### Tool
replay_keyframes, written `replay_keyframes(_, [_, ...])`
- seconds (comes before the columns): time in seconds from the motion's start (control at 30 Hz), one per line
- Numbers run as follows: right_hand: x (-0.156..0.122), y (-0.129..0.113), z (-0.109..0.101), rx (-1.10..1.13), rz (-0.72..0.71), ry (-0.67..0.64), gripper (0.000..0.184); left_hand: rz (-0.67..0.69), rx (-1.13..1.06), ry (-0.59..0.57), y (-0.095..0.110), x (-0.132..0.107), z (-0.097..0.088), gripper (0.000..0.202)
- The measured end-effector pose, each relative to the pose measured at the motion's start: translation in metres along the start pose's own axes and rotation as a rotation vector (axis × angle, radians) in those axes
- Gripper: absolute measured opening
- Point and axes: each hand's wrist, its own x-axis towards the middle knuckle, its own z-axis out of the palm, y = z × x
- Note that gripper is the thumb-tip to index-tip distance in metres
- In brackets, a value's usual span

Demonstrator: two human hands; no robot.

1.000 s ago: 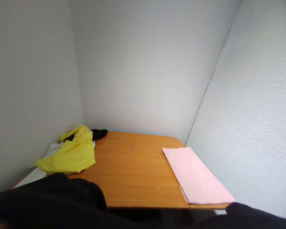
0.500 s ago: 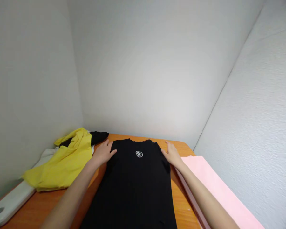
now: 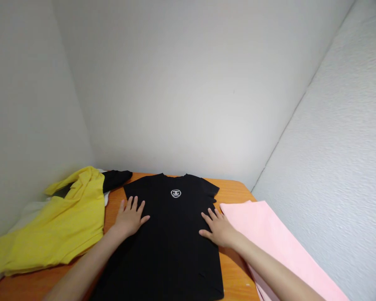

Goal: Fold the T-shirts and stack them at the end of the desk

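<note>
A black T-shirt (image 3: 172,234) with a small white round logo on the chest lies spread flat on the wooden table (image 3: 232,190), collar toward the far wall. My left hand (image 3: 130,217) rests flat on the shirt's left side, fingers spread. On the shirt's right side, just below the sleeve, my right hand (image 3: 217,229) lies flat with its fingers apart. Both hands hold nothing.
A yellow garment (image 3: 56,225) lies crumpled at the left, over a white cloth (image 3: 28,209) and a black piece (image 3: 115,179). A folded pink cloth (image 3: 269,238) lies at the right beside the textured wall. Grey walls close in the table on three sides.
The black shirt came up from below the view and now lies spread on the table. Both hands slid from the shoulders down toward me along the shirt's sides. The camera tilted down.
</note>
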Motion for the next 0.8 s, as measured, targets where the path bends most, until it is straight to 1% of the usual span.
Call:
replay_keyframes(0.03, [0.009, 0.008, -0.012, 0.039, -0.008, 0.022, 0.074, 0.034, 0.004, 0.052, 0.016, -0.008, -0.008, 0.068])
replay_keyframes(0.07, [0.021, 0.018, -0.025, 0.073, -0.002, 0.059, 0.069, 0.090, -0.005, 0.108, 0.037, -0.019, -0.016, 0.063])
replay_keyframes(0.1, [0.035, 0.029, -0.037, 0.096, 0.025, 0.105, 0.063, 0.189, -0.055, 0.141, 0.061, -0.033, -0.025, 0.057])
replay_keyframes(0.13, [0.049, 0.041, -0.049, 0.106, 0.071, 0.151, 0.057, 0.286, -0.148, 0.124, 0.088, -0.049, -0.034, 0.051])
replay_keyframes(0.17, [0.064, 0.053, -0.058, 0.105, 0.127, 0.185, 0.052, 0.346, -0.227, 0.085, 0.115, -0.065, -0.041, 0.048])
replay_keyframes(0.2, [0.077, 0.065, -0.065, 0.097, 0.184, 0.209, 0.048, 0.388, -0.280, 0.024, 0.142, -0.080, -0.047, 0.048])
replay_keyframes(0.27, [0.100, 0.085, -0.068, 0.082, 0.280, 0.232, 0.043, 0.383, -0.327, -0.118, 0.189, -0.103, -0.052, 0.053])
replay_keyframes(0.3, [0.108, 0.092, -0.065, 0.079, 0.320, 0.236, 0.041, 0.356, -0.334, -0.179, 0.206, -0.109, -0.052, 0.055])
replay_keyframes(0.33, [0.114, 0.098, -0.061, 0.077, 0.351, 0.236, 0.039, 0.320, -0.338, -0.221, 0.219, -0.112, -0.050, 0.055])
replay_keyframes(0.37, [0.119, 0.102, -0.055, 0.077, 0.377, 0.237, 0.038, 0.282, -0.344, -0.241, 0.228, -0.113, -0.047, 0.054])
replay_keyframes(0.43, [0.125, 0.107, -0.042, 0.076, 0.415, 0.251, 0.038, 0.186, -0.356, -0.232, 0.234, -0.108, -0.038, 0.053])
replay_keyframes(0.5, [0.129, 0.109, -0.031, 0.079, 0.439, 0.278, 0.039, 0.091, -0.365, -0.231, 0.232, -0.103, -0.029, 0.059])
replay_keyframes(0.57, [0.133, 0.110, -0.025, 0.095, 0.440, 0.300, 0.037, 0.054, -0.372, -0.260, 0.227, -0.101, -0.023, 0.055])
replay_keyframes(0.63, [0.139, 0.113, -0.025, 0.132, 0.415, 0.309, 0.032, 0.104, -0.408, -0.267, 0.223, -0.103, -0.021, 0.042])
replay_keyframes(0.67, [0.143, 0.115, -0.029, 0.159, 0.398, 0.312, 0.029, 0.146, -0.448, -0.249, 0.222, -0.105, -0.021, 0.037])
replay_keyframes(0.73, [0.150, 0.121, -0.040, 0.219, 0.368, 0.326, 0.025, 0.229, -0.586, -0.195, 0.224, -0.110, -0.024, 0.031])
replay_keyframes(0.8, [0.154, 0.129, -0.054, 0.275, 0.359, 0.353, 0.022, 0.288, -0.774, -0.177, 0.229, -0.114, -0.030, 0.026])
